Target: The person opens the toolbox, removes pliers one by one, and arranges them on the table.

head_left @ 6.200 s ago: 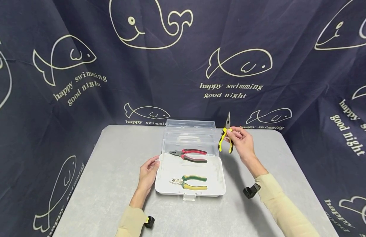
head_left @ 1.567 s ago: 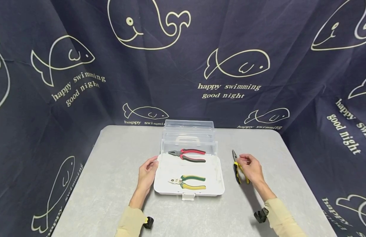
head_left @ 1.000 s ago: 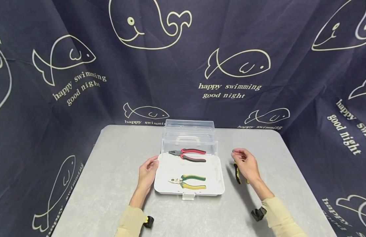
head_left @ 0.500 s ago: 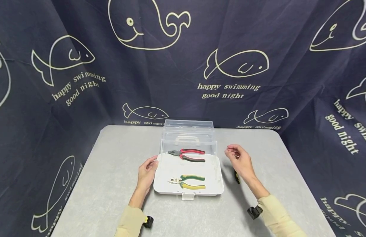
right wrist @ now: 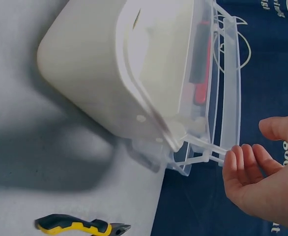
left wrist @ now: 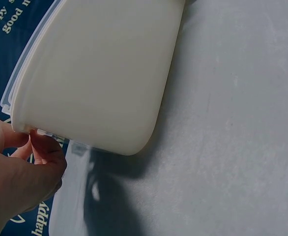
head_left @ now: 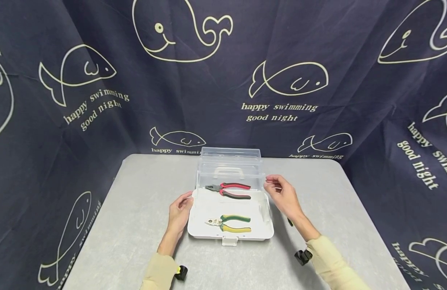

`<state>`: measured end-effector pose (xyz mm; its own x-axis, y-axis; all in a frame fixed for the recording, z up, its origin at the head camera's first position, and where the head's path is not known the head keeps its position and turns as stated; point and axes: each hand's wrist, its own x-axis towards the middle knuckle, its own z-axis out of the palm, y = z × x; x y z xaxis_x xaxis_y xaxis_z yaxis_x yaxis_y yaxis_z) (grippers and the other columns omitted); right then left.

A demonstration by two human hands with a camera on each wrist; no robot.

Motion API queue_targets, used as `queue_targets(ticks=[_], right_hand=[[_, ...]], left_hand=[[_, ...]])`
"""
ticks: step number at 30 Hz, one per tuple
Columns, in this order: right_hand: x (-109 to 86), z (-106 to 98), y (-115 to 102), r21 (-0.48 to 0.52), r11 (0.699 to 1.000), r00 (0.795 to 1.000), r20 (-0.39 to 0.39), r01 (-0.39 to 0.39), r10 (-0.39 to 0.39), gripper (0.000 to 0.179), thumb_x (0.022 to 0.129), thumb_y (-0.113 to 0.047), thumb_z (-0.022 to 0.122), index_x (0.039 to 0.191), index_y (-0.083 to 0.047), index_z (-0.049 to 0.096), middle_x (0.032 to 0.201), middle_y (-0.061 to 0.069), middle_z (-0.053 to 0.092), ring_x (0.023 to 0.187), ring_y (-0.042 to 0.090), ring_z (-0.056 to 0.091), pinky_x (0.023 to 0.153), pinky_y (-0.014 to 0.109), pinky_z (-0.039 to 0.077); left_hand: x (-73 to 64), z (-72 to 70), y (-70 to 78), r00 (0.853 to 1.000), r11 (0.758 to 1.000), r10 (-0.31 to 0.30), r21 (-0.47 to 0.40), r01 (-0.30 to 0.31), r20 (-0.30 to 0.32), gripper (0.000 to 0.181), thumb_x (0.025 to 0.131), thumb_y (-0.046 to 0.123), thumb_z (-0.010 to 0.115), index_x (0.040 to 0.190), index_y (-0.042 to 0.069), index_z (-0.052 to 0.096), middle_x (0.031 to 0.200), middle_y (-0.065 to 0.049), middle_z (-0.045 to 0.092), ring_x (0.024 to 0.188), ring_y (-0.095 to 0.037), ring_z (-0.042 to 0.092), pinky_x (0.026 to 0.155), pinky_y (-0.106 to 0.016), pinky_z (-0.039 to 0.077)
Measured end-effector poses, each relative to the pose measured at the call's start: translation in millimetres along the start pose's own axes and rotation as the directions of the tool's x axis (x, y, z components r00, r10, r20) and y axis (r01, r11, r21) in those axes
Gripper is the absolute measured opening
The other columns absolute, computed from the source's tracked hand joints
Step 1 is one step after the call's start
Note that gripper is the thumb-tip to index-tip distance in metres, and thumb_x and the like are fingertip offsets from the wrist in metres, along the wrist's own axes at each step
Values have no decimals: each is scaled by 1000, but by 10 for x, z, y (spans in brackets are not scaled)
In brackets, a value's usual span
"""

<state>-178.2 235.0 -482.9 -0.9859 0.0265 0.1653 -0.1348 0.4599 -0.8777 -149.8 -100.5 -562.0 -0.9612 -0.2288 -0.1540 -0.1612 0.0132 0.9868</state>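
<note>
My left hand (head_left: 179,213) pinches the left rim of a white toolbox (left wrist: 95,73), thumb and fingers meeting at its corner in the left wrist view. Clear stepped trays (head_left: 252,181) rise from the box's back. Red-and-black pliers (head_left: 235,185) lie in the lowest tray; green-and-yellow pliers (head_left: 236,230) lie in the white base. My right hand (head_left: 285,199) is at the trays' right end, fingers loosely bent and thumb apart. Its fingertips touch or nearly touch the clear plastic. Yellow-and-black needle-nose pliers (right wrist: 75,224) lie on the table, mostly hidden by the right arm in the head view.
The box stands on a grey table (head_left: 143,241) and its front latch (head_left: 229,241) hangs down. Dark blue cloth (head_left: 223,88) with fish drawings surrounds the table at the back and sides. A small black camera sits at each wrist.
My right hand laid the needle-nose pliers on the table right of the box, let go, and moved left to the trays. My left hand stays at the box's rim.
</note>
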Motion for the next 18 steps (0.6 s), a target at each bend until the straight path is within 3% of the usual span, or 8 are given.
queue_targets(ticks=[4, 9, 12, 15, 18], right_hand=[[5, 45, -63, -2, 1000, 1000, 13, 21, -21, 24, 96, -5, 70, 117, 5, 66, 112, 22, 70, 99, 26, 66, 85, 18, 51], [17, 101, -132, -8, 999, 998, 49, 47, -47, 23, 95, -3, 69, 117, 5, 66, 112, 25, 69, 101, 30, 65, 87, 24, 53], [35, 143, -157, -27, 998, 996, 71, 59, -57, 24, 95, -3, 70, 118, 5, 66, 112, 24, 69, 102, 31, 66, 90, 31, 54], [56, 195, -169, -49, 996, 993, 88, 77, -73, 25, 95, -2, 70, 117, 5, 66, 112, 22, 69, 103, 32, 66, 94, 40, 55], [76, 252, -176, -51, 994, 990, 107, 100, -94, 25, 94, -2, 71, 117, 5, 66, 112, 19, 69, 104, 34, 66, 96, 47, 54]], left_hand=[[-102, 9, 185, 1000, 1000, -5, 3, 5, 7, 34, 103, 5, 58, 135, -8, 61, 124, -24, 63, 107, -19, 59, 84, -13, 47], [-210, -16, 331, 999, 999, 41, 2, -41, 12, 34, 102, 3, 59, 132, -13, 60, 119, -25, 63, 103, -19, 60, 82, -15, 48], [-178, -12, 288, 999, 1000, 30, 0, -30, 11, 33, 102, 2, 59, 132, -12, 60, 119, -25, 63, 102, -19, 60, 81, -15, 48], [-98, 0, 169, 1000, 1000, 0, -2, 0, 6, 33, 103, 4, 59, 134, -9, 61, 123, -23, 63, 105, -18, 59, 82, -14, 48], [-15, -11, 25, 1000, 1000, 7, 0, -7, 1, 34, 104, 8, 60, 135, -7, 61, 124, -22, 64, 107, -18, 59, 83, -14, 48]])
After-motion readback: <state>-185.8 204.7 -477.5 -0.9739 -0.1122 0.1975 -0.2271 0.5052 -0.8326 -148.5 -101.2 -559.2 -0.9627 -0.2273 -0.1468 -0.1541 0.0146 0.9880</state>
